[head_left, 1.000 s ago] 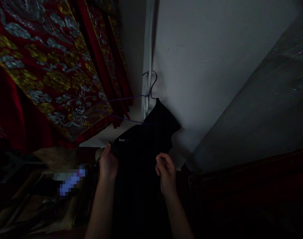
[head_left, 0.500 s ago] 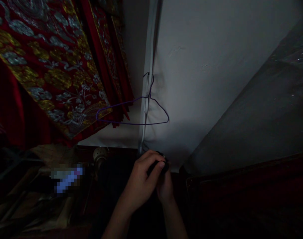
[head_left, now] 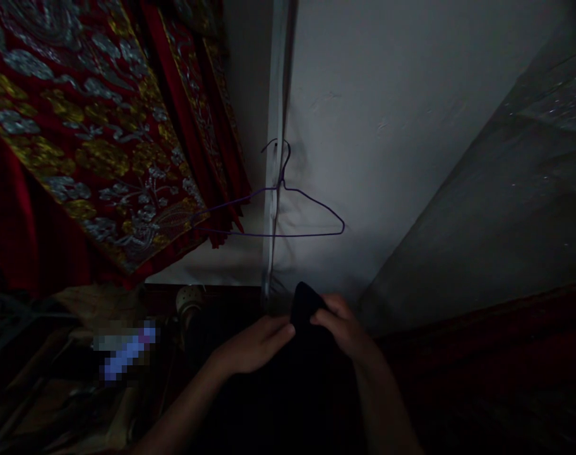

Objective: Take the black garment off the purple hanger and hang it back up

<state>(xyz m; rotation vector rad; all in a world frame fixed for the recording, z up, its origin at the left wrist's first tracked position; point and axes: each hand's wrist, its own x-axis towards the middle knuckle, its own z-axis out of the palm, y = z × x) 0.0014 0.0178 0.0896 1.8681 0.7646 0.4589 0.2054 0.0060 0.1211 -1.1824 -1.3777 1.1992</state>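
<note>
Clock centred on the black cloth (head_left: 304, 300), low in view, peak pointing to 12. Left hand (head_left: 259, 344) at 8, grip clamped on the cloth's near-left edge, thumb against it. Right hand (head_left: 340, 325) at 3-4, grip pinching the opposite edge, thumb on the face toward the camera. Cloth sits between both hands; lower part too dark to make out.

Purple hanger (head_left: 309, 235) at 11-12, hung by its hook at the white strip (head_left: 275, 69), apart from the cloth. Its left end overlaps the red drape (head_left: 169, 82) in view; can't tell if they touch. Drape at 10, gold and silver pattern. Pale wall (head_left: 387, 82) at 1. Light shoe (head_left: 189, 296) at 9, pixelated blue patch (head_left: 127, 352) just beyond, detail unreadable.
</note>
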